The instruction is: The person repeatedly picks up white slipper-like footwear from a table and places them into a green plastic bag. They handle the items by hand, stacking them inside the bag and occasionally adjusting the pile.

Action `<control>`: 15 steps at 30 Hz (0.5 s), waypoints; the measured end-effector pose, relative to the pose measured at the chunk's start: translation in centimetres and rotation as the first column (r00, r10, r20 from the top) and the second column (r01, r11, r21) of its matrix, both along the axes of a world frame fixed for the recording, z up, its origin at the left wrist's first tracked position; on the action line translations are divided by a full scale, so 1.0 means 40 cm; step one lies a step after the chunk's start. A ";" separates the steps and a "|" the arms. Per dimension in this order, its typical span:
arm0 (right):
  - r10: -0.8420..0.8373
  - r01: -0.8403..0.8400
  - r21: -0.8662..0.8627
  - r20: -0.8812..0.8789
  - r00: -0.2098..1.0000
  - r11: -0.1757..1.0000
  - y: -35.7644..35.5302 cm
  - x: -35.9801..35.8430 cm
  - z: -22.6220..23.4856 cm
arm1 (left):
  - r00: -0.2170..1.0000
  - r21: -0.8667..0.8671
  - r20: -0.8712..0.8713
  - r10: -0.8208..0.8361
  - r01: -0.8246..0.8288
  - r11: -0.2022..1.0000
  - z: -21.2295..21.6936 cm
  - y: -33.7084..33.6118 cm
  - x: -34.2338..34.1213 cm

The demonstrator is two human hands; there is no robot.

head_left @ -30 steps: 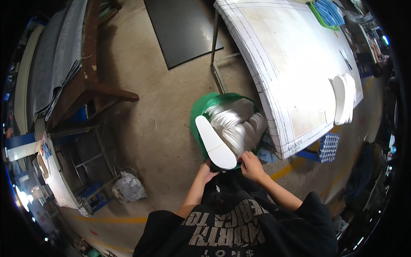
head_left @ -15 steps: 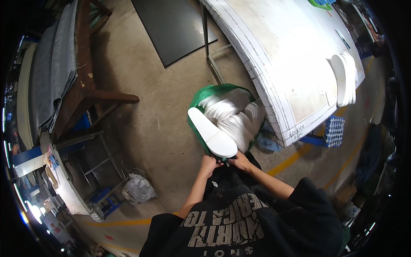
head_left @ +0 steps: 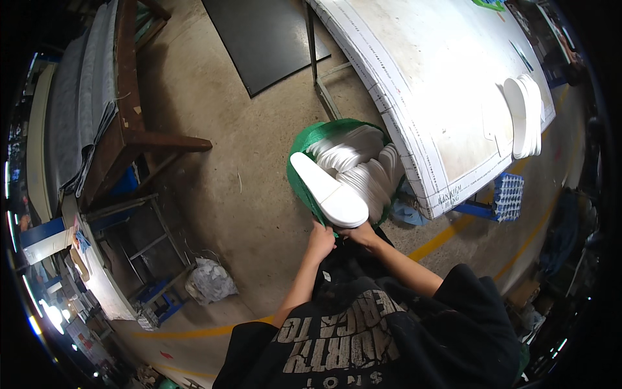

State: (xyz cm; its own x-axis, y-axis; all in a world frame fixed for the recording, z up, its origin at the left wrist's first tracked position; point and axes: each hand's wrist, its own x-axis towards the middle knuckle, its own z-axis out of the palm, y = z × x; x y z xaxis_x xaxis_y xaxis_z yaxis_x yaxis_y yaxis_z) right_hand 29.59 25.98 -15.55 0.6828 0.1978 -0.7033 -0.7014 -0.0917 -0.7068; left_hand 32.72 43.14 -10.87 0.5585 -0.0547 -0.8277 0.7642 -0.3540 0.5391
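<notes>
Left hand (head_left: 320, 240) and right hand (head_left: 360, 235) both closed on near rim of green woven sack (head_left: 302, 150), on concrete floor beside white table (head_left: 421, 84). Sack stuffed with smooth white foam soles (head_left: 353, 170); one long oval sole (head_left: 327, 189) lies on top.

You're looking through one head-worn fisheye camera, aimed steeply down past your own chest at the concrete floor (head_left: 220, 168). Your forearms come in from the lower edge, and your left hand (head_left: 321, 241) and right hand (head_left: 360, 235) sit close under the lens, just below picture centre. Just beyond your fingers (head_left: 319, 227) the green mesh bag (head_left: 303, 155) fills the middle. Farther off, up and to the right of the fingers, the white worktable (head_left: 414, 71) bends toward the rim.
</notes>
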 end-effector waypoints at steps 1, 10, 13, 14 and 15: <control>-0.084 0.107 0.119 -0.186 0.979 0.987 -0.013 0.008 0.012 | 0.999 0.009 -0.002 -0.049 0.049 0.999 -0.002 -0.010 0.004; -0.063 0.113 0.139 -0.324 0.944 0.984 0.082 0.077 0.062 | 0.993 0.026 0.036 0.110 -0.111 0.993 -0.004 0.024 0.002; 0.020 0.052 0.204 -0.340 0.940 0.978 0.098 0.103 0.030 | 0.995 0.063 0.056 0.088 -0.092 0.994 -0.041 0.055 -0.007; 0.025 0.040 0.238 -0.265 0.964 0.971 0.102 0.107 0.017 | 0.992 0.078 0.109 0.062 -0.071 0.994 -0.064 0.068 -0.005; 0.050 -0.053 0.080 0.040 0.998 0.995 0.107 0.118 -0.001 | 0.985 0.086 0.173 0.021 -0.037 0.996 -0.088 0.084 -0.007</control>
State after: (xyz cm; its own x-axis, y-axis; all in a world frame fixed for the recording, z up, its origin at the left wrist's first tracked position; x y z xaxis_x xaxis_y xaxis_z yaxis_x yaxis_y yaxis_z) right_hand 34.31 30.27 -15.58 0.6960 0.2892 -0.6572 -0.6698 -0.0684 -0.7394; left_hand 32.45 46.50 -14.38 0.6927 0.0327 -0.7204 0.6739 -0.3850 0.6306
